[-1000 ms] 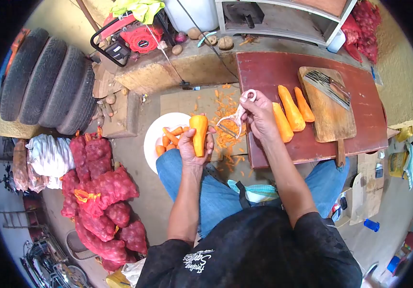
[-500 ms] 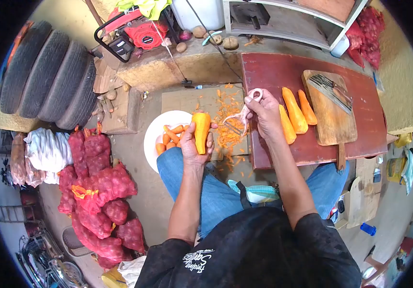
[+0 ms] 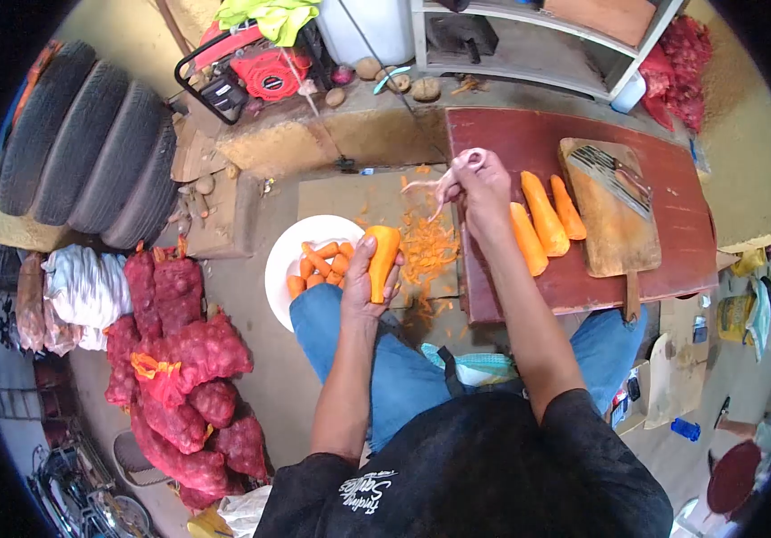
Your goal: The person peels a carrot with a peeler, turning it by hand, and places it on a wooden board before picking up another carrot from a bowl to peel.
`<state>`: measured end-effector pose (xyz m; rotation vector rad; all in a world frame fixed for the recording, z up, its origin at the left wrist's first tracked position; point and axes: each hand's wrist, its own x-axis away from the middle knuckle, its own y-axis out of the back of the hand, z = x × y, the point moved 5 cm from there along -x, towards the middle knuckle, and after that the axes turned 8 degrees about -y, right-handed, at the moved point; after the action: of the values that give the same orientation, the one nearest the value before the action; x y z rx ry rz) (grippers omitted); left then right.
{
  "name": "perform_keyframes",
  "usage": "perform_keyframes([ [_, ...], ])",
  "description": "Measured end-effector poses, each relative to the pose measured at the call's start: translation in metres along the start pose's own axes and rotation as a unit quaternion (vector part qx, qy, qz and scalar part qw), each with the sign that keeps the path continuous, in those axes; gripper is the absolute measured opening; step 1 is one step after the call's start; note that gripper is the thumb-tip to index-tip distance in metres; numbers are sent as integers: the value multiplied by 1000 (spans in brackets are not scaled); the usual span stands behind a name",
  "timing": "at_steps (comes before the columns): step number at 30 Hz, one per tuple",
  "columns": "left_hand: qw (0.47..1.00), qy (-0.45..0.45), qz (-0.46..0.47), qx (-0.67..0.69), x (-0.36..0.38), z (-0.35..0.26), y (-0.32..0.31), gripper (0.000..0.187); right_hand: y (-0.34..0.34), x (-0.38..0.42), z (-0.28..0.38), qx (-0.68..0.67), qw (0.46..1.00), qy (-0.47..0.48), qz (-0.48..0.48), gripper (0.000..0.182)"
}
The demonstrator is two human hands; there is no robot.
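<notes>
Your left hand [image 3: 363, 289] grips a thick, tapered orange carrot [image 3: 383, 257] — likely firm, fairly hefty and slippery, so best held round its middle; your right hand [image 3: 487, 195] holds a pale pink, forked, plastic-looking peeler [image 3: 445, 186] — clear of it.

Left hand [image 3: 361, 291]: cupped and closed, with the thumb [image 3: 361, 257] up one side and the fingers [image 3: 392, 292] wrapped round the other!
Left forearm [image 3: 340, 394]: pointing straight out ahead, wrist nearly in line.
Right hand [image 3: 486, 199]: the farther-reaching of the two, curled tight in its grip.
Right forearm [image 3: 529, 314]: slanting forward and inward.
Spacing: hands apart, no contact between them.
</notes>
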<state>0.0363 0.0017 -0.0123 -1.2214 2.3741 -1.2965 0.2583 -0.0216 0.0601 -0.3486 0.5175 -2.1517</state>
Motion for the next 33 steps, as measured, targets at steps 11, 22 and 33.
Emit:
perform_keyframes([
  [11, 954, -41, 26, -297, -20, 37, -25, 48, 84, 120, 58, 110, 992, -48, 29, 13],
  [22, 927, -36, 35, -372, -11, 74, -86, 69, 196, 198, 72, -34, 988, -63, -137, 14],
  [33, 812, -154, 129, -547, -21, 83, -107, 68, 187, 196, 63, -59, 991, -76, -96, 14],
])
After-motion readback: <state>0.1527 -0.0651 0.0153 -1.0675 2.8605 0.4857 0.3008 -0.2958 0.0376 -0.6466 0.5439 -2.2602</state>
